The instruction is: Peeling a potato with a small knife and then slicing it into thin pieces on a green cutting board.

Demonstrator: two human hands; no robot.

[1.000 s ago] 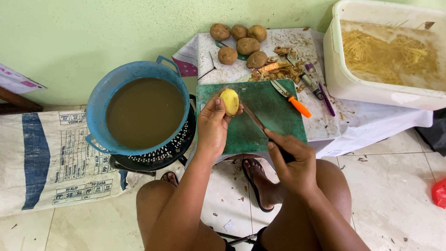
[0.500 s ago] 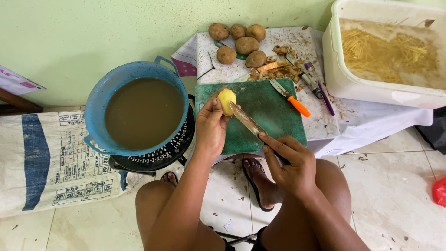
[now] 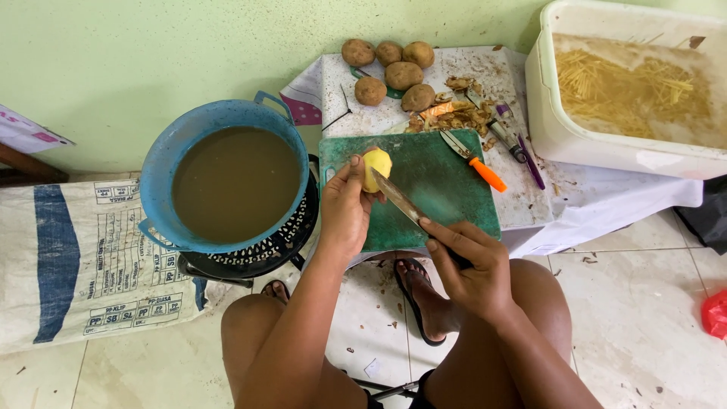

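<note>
Over the green board: the left hand [image 3: 344, 208] grips a peeled yellow potato [image 3: 376, 168], fingers closed around its left side, thumb near its top.
Right hand: the right hand [image 3: 473, 269] is clenched on the dark handle of a knife [image 3: 401, 201], forefinger lying along the blade's back.
Change: half a second ago the blade tip only met the potato's lower right edge; now it lies against the potato's right side, and the potato sits a little lower, close over the cutting board [image 3: 439, 189].
Potato place: held just above the board's upper left corner, beside the blue basin.
Left of the board: a blue basin [image 3: 163, 163] of murky brown water rests on a black perforated basket [image 3: 280, 242].
Behind the board: six unpeeled potatoes [image 3: 403, 74] lie on the white counter [image 3: 356, 102], with a heap of peelings [image 3: 454, 113] near them.
On the board's right: an orange-handled peeler [image 3: 477, 163] lies across its top right corner; a purple tool [image 3: 530, 163] lies beside it on the counter.
Far right: a white tub [image 3: 553, 113] holds yellow potato strips in water.
Floor: a printed sack [image 3: 68, 265] lies at the left on pale tiles.
</note>
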